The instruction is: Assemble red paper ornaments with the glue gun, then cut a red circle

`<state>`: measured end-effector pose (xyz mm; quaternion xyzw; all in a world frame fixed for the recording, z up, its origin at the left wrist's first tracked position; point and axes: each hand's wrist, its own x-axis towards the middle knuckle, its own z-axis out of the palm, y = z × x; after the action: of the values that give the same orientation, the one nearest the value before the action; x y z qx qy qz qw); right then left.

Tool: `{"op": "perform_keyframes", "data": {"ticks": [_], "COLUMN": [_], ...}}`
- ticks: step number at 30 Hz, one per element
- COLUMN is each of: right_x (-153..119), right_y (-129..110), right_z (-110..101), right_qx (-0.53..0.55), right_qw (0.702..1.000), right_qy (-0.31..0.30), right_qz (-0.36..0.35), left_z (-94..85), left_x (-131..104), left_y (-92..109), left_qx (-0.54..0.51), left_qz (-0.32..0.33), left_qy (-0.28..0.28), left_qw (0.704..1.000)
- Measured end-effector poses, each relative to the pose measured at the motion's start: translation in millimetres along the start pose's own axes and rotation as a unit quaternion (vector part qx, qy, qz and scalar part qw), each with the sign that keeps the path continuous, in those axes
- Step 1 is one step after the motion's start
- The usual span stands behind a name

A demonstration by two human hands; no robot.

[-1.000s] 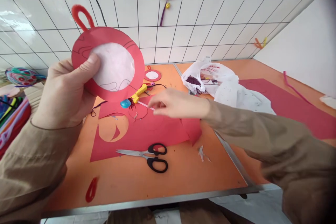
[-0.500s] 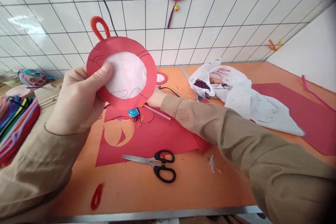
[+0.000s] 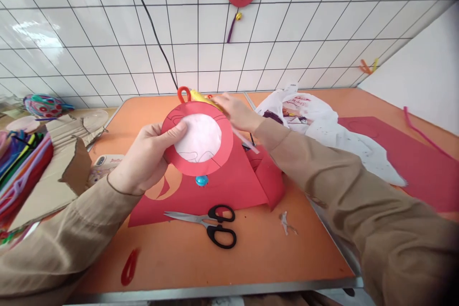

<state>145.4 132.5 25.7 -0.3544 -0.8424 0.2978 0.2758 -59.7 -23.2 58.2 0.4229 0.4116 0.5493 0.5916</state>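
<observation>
My left hand point(image 3: 143, 160) pinches the left side of a round red paper frame point(image 3: 224, 141) between thumb and fingers. The frame has a white centre point(image 3: 201, 136), pencil lines on its ring, and a red pipe-cleaner loop point(image 3: 184, 93) standing up from its top edge. Behind it, my right hand point(image 3: 234, 111) is closed round a yellow hot glue gun point(image 3: 206, 99), with a clear glue stick point(image 3: 247, 141) poking out of its rear. The gun is partly hidden by the frame. A blue bell point(image 3: 201, 180) shows just below the frame.
Black-handled scissors point(image 3: 211, 222) lie on the orange table point(image 3: 172, 263), by cut red paper point(image 3: 229, 189). A red clip-like loop point(image 3: 129, 267) is near the front edge. Pipe cleaners point(image 3: 25, 167) and cardboard point(image 3: 53, 172) sit left; a white plastic bag point(image 3: 322, 124) lies right.
My right hand has come up from the tabletop with the glue gun. My left hand has lowered the red frame and brought it right and farther away, beside the gun.
</observation>
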Motion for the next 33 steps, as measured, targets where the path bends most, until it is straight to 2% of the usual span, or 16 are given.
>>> {"op": "perform_keyframes", "data": {"ticks": [2, 5, 11, 15, 23, 25, 30, 33], "right_x": [-13, -36, -74, -87, -108, -112, -118, -120], "right_y": [3, 4, 1, 4, -4, -10, -27, -34], "right_z": [-15, -26, -27, -27, -23, -19, -4, 5], "right_qx": [0.021, 0.068, 0.228, 0.223, 0.257, 0.241, 0.182, 0.18], "right_qw": [0.999, 0.994, 0.964, 0.963, 0.959, 0.964, 0.978, 0.976], "right_qy": [0.043, 0.082, 0.132, 0.154, 0.115, 0.112, 0.094, 0.119], "right_qz": [-0.006, -0.001, 0.023, 0.011, 0.033, 0.029, -0.041, -0.039], "left_z": [5.3, 14.1, 19.2, 18.7, 8.8, 7.7, 11.6, 13.7], "left_x": [-1, -3, -6, -1, 7, 6, 3, 3], "left_y": [-1, -4, -33, -54, -75, -76, -76, -77], "left_qx": [0.005, 0.004, -0.009, -0.004, 0.102, 0.124, 0.148, 0.15], "left_qz": [-0.016, -0.042, -0.098, -0.126, -0.034, -0.025, -0.016, -0.027], "left_qy": [0.004, 0.004, -0.029, -0.011, -0.004, -0.005, -0.005, -0.01], "left_qw": [1.0, 0.999, 0.995, 0.992, 0.994, 0.992, 0.989, 0.988]}}
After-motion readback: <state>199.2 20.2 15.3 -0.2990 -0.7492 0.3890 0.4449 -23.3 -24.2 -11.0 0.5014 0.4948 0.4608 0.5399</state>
